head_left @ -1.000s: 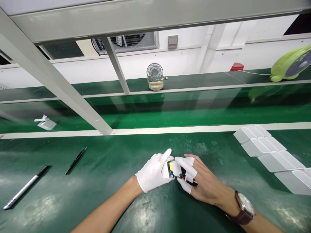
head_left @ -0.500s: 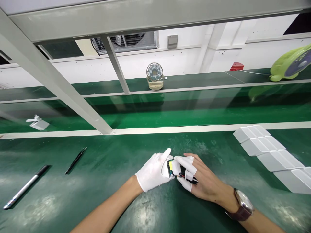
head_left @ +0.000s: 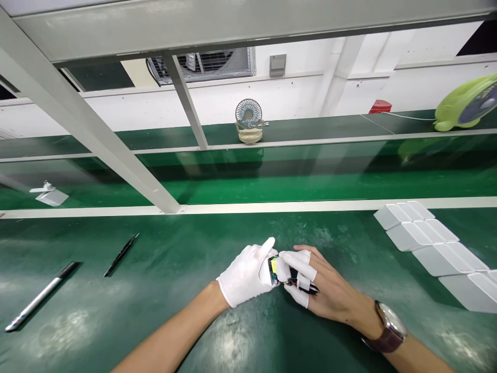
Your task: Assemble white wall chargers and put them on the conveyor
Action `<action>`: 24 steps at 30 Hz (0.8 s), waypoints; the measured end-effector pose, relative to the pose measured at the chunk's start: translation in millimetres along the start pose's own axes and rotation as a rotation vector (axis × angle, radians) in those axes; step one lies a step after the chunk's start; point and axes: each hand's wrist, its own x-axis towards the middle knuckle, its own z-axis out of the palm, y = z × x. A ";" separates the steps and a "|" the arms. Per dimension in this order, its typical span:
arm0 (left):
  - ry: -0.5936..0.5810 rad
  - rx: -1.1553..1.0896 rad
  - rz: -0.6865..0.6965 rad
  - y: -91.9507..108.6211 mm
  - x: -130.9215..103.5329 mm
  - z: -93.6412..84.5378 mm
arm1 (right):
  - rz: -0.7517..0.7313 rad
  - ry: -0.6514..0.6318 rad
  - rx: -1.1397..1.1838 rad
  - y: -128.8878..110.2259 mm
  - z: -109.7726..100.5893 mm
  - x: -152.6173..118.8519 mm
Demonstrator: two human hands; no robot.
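My left hand (head_left: 246,274), in a white glove, is closed round a small circuit board (head_left: 274,267) with a yellow-topped part, seemingly in a white housing. My right hand (head_left: 328,285) has white finger covers and a wristwatch (head_left: 391,322). Its fingertips and thumb press on the board's right side, so the two hands meet there. A slim black piece with split, pointed ends (head_left: 308,286) lies across the right fingers; its other end is hidden, and I cannot tell its kind. Thin wires show by the thumb.
White boxes (head_left: 438,251) stand in rows at the right. Black tweezers (head_left: 121,254) and a silver-and-black pen-like stick (head_left: 42,297) lie at the left. Beyond the pale rail (head_left: 272,208), a white part (head_left: 52,197) rests on a green belt. Small fan (head_left: 249,119) and green fan (head_left: 466,103) stand behind.
The white part on the green belt has shifted left. Both hands keep nearly the same hold and place; the view has moved very slightly.
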 end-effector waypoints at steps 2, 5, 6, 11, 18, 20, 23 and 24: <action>0.007 0.000 -0.002 -0.3 0.0 0.3 | -0.004 0.005 0.018 1.1 0.0 -0.6; -0.016 0.011 -0.008 -1.3 -0.1 1.5 | -0.010 0.006 0.034 1.8 -0.4 -1.3; -0.026 0.017 -0.009 -1.6 -0.3 2.1 | -0.011 0.003 0.037 1.9 -0.5 -1.4; 0.037 0.020 0.019 -1.2 -1.1 4.7 | 0.002 0.021 0.061 2.9 0.4 -2.3; 0.081 0.035 0.045 2.1 1.3 -0.1 | -0.010 0.038 0.061 3.9 1.3 -1.3; 0.063 0.023 0.041 2.0 2.2 -1.7 | -0.007 0.038 0.053 3.1 0.1 0.5; 0.042 0.027 0.034 1.2 2.8 -1.8 | 0.006 0.023 0.041 1.8 -2.2 2.4; 0.046 0.033 0.042 1.0 2.9 -1.5 | 0.009 0.021 0.040 1.4 -2.8 2.6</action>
